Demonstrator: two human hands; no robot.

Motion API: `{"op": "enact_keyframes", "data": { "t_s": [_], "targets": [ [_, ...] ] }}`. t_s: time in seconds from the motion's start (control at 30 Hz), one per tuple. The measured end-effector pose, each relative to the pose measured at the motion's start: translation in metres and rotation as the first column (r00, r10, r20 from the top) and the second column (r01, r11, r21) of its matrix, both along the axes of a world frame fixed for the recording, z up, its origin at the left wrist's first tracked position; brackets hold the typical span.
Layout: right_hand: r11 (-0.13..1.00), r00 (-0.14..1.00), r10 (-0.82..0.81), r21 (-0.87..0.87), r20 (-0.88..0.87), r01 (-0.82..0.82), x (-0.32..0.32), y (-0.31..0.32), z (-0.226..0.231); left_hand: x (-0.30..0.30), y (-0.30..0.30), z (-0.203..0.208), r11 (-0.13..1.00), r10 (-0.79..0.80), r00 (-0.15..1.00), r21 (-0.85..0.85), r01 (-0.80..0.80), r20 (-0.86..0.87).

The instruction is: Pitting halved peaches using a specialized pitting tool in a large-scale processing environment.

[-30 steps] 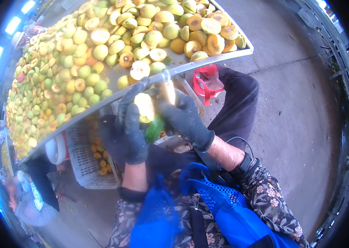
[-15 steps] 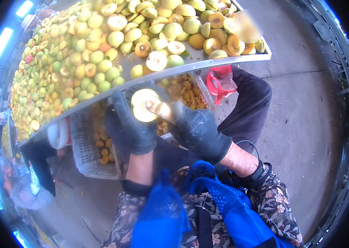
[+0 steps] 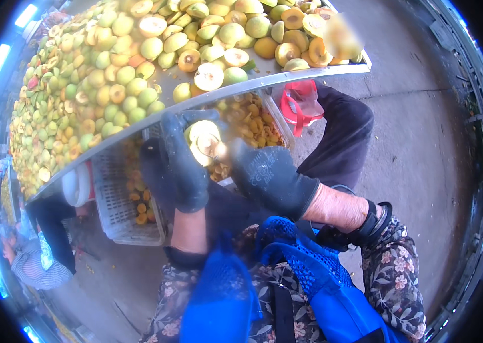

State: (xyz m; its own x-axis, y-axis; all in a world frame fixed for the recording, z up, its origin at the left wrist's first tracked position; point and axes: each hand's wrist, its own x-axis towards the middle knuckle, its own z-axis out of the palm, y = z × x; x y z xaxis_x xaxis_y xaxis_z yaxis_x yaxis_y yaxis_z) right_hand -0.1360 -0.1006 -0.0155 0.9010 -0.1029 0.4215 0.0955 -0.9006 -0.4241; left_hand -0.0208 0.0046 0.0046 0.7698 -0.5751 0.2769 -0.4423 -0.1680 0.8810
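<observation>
1. Black-gloved, the person's left hand [image 3: 187, 166] is curled around a stone-fruit half [image 3: 204, 139], whose pale yellow cut face is turned up and glares in the light.
2. The right hand [image 3: 270, 176], gloved alike, is clamped on a small hand tool [image 3: 220, 150]; only its blurred, pale brown end shows, against the fruit's lower right side. Whether it touches the pit cannot be told.
3. Both hands are close together, just below the metal rim of a sorting table [image 3: 310, 72]. Heaped on it are green and yellow stone fruits [image 3: 136, 86], many cut in half.
4. Beneath the rim, behind the hands, a crate [image 3: 280, 123] holds small orange fruit pieces [image 3: 256, 123].
5. Lower left, a white slatted plastic crate [image 3: 114, 203] holds more orange halves [image 3: 142, 212]; a white bucket [image 3: 78, 186] is just beside it.
6. On the right, a red bag [image 3: 298, 107] is near a dark trouser leg [image 3: 344, 137], over grey concrete floor [image 3: 418, 160].
7. The wearer has a floral sleeve [image 3: 393, 263], a black wristband [image 3: 367, 226] and a bright blue apron [image 3: 333, 303].
8. At far left sits a co-worker [image 3: 41, 266] in stripes.
</observation>
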Motion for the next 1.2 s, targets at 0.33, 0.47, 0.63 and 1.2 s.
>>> {"op": "enact_keyframes", "data": {
  "t_s": [0.33, 0.47, 0.63, 1.2],
  "targets": [
    [0.985, 1.0, -0.002, 0.174, 0.005, 0.001, 0.005, -0.004, -0.022, -0.012, -0.014, 0.006, 0.971, 0.205, 0.953, 0.075, -0.226, 0.223],
    [0.971, 0.999, 0.031, 0.237, -0.021, -0.025, 0.01, -0.005, -0.04, 0.025, -0.004, -0.035, 0.927, 0.055, 0.641, 0.198, -0.317, 0.766],
    [0.982, 0.994, 0.108, 0.156, -0.018, -0.104, 0.007, -0.015, -0.052, 0.012, -0.007, -0.023, 0.995, -0.058, 0.937, 0.062, 0.085, -0.346],
    [0.685, 0.985, 0.077, 0.726, -0.158, 0.063, 0.011, 0.019, -0.042, -0.015, -0.026, 0.004, 0.957, 0.118, 0.906, -0.196, -0.213, -0.407]
  ]
}}
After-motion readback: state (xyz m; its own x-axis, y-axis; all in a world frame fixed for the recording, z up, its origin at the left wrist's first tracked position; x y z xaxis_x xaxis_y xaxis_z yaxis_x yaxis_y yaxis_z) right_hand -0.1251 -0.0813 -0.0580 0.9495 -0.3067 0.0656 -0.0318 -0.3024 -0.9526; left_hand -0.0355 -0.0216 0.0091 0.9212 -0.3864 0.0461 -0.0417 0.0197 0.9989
